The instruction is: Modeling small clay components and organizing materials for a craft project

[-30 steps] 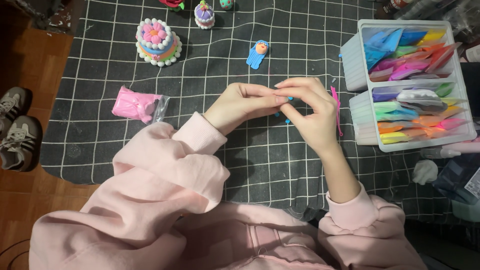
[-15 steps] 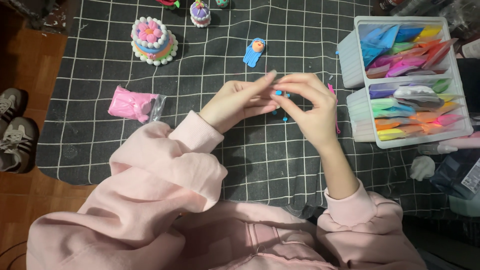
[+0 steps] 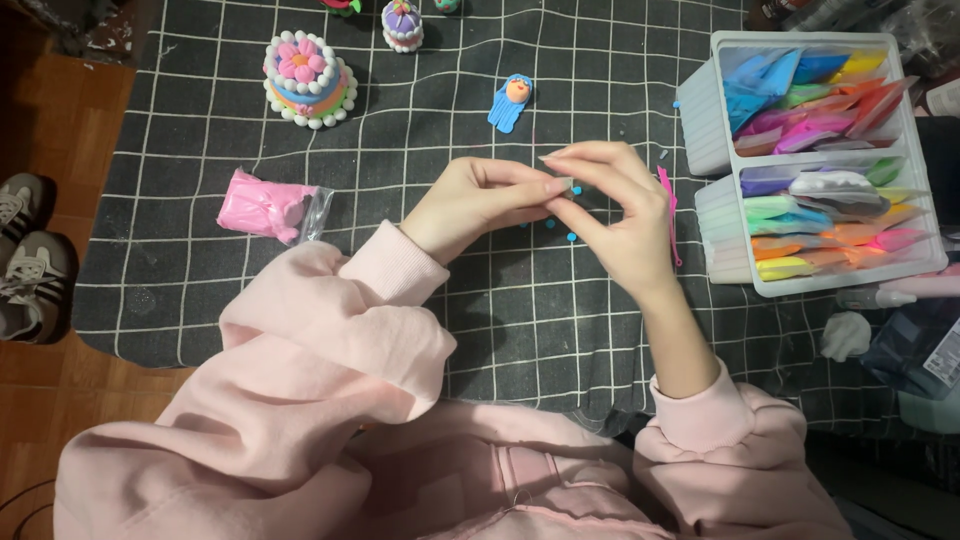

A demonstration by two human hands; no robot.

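Head view: left hand (image 3: pixel 478 203) and right hand (image 3: pixel 615 215) raised above a black grid-patterned cloth (image 3: pixel 200 280), fingertips meeting and pinching a tiny piece, too small to identify. Small blue clay bits (image 3: pixel 572 236) on the cloth just below. Pink modelling tool (image 3: pixel 669 212) beside the right hand; clear box of coloured clay packs (image 3: pixel 712 215) farther right; pink clay bag (image 3: pixel 268 205) at left.

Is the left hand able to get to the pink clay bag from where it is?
Probably yes. The pink clay bag lies on open cloth beside the left hand, nothing between them, though its fingers pinch something tiny.
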